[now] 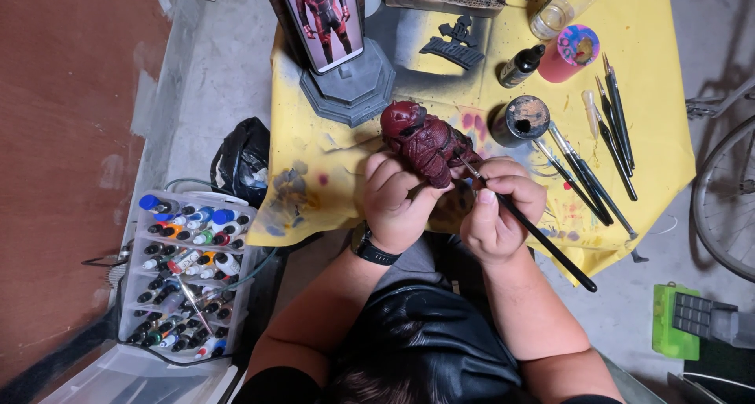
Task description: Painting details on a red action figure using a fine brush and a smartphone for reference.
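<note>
My left hand point(393, 199) grips a dark red figurine point(421, 140) of an armoured figure, holding it above the yellow cloth point(653, 129). A black watch sits on that wrist. My right hand point(499, 207) pinches a thin black paintbrush point(543, 239), its tip touching the figurine's right side. The brush handle runs down and to the right past my wrist.
A phone point(324, 14) showing a red figure leans on a grey hexagonal base point(350, 85). Several brushes point(598, 152), a dark paint pot point(523, 119), a dropper bottle point(521, 66) and a jar point(562, 7) lie on the cloth. A rack of paint bottles point(185, 270) stands left; a bicycle wheel point(723, 199) right.
</note>
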